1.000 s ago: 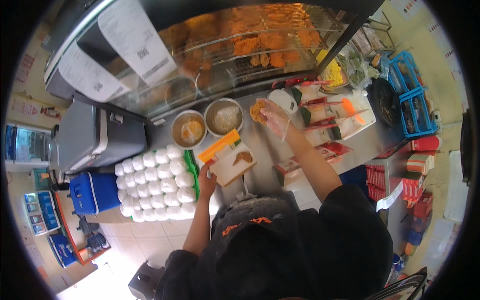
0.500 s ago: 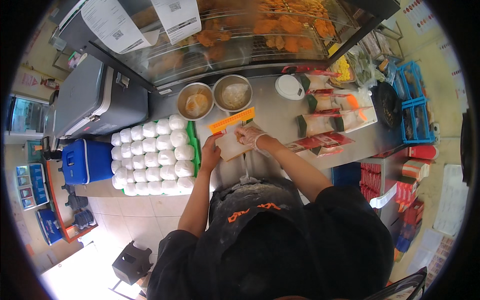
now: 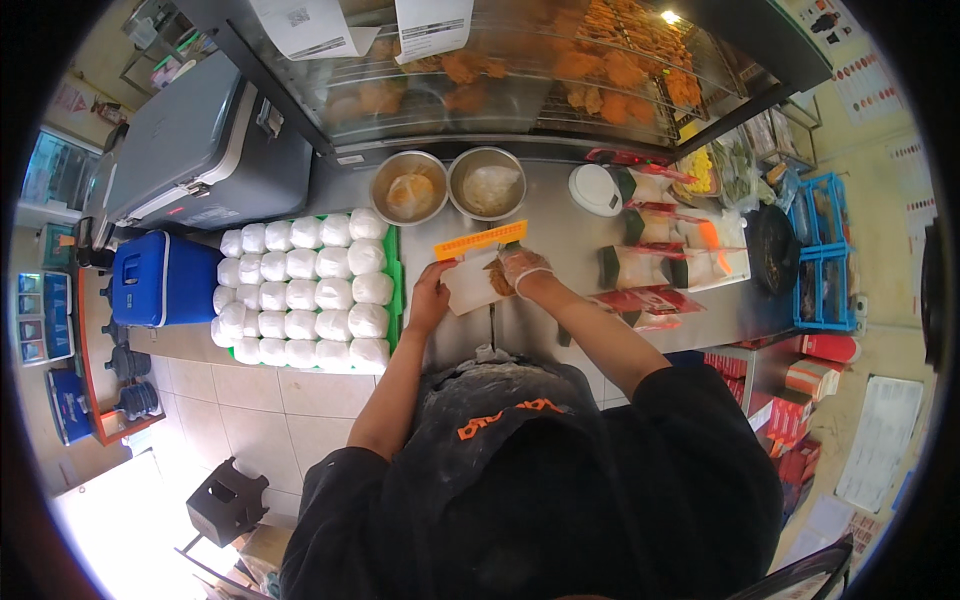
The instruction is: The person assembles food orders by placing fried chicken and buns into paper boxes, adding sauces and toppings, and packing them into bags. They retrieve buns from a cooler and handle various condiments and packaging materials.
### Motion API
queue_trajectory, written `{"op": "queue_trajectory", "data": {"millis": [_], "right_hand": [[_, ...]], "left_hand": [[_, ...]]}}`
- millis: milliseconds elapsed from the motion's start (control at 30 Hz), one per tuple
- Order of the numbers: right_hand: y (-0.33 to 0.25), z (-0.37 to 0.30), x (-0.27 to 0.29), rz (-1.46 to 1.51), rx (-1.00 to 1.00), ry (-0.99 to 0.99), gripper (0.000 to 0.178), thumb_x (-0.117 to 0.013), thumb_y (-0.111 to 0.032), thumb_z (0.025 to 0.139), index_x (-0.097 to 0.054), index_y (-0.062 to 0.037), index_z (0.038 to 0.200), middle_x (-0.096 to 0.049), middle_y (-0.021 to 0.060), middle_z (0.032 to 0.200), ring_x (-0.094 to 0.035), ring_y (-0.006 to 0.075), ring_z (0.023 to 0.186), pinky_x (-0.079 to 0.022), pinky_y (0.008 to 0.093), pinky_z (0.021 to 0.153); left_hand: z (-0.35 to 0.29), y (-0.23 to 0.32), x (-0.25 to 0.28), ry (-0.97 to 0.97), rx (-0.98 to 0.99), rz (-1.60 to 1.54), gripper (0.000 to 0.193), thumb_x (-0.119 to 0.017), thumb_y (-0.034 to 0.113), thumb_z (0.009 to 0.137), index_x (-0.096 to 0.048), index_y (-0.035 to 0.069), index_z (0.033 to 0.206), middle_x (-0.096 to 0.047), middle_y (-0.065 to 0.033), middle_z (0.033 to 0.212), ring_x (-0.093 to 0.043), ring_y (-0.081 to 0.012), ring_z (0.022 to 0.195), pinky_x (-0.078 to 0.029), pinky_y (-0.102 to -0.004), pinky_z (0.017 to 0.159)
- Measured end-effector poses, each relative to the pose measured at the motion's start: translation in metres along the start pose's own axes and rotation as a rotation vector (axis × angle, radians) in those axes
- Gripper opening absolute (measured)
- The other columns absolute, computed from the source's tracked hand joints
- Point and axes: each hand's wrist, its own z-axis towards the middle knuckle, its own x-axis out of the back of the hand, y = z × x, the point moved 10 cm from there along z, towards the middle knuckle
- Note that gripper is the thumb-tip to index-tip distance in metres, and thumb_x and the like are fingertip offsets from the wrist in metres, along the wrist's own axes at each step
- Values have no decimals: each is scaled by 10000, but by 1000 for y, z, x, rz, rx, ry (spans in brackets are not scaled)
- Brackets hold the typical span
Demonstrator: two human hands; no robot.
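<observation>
The open box point(image 3: 468, 290) is near the front edge of the surface point(image 3: 560, 238), within reach. The left hand point(image 3: 430, 297) grasps its left side, apparently for steadiness. The right hand point(image 3: 524, 268), gloved presumably for hygiene, touches fried chicken point(image 3: 499, 281); grip cannot be told.

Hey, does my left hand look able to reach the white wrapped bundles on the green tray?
Probably yes: the left hand is just right of the green tray, and nothing visible blocks the white wrapped bundles. It would likely have to leave the white packaging.
</observation>
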Motion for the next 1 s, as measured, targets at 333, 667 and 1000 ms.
{"op": "queue_trajectory", "data": {"millis": [333, 667, 1000], "right_hand": [[14, 1, 10, 116, -68, 163, 238, -559, -196, 1010, -713, -43, 1107, -687, 205, 1259, -686, 370, 1172, -548, 454, 994], [16, -67, 57, 785, 468, 582, 383, -615, 159, 729, -599, -76, 1031, -571, 130, 1184, -610, 302, 1048, -502, 362, 967], [21, -99, 76, 762, 441, 774, 353, -718, 129, 779, -610, -96, 1030, -599, 98, 1232, -636, 235, 1098, -544, 362, 927]], "left_hand": [[12, -2, 4, -9, -53, 26, 527, -541, -123, 783, -639, 46, 1272, -668, -187, 1274, -627, -374, 1249, -482, -429, 1097], [14, -15, 4, -14, 33, -53, 545, -536, -142, 777, -650, 40, 1278, -669, -181, 1292, -624, -348, 1271, -470, -410, 1116], [1, -17, 10, 51, -10, -22, 532, -584, -161, 796, -688, 77, 1260, -683, -106, 1261, -650, -211, 913, -510, -301, 743]]}}
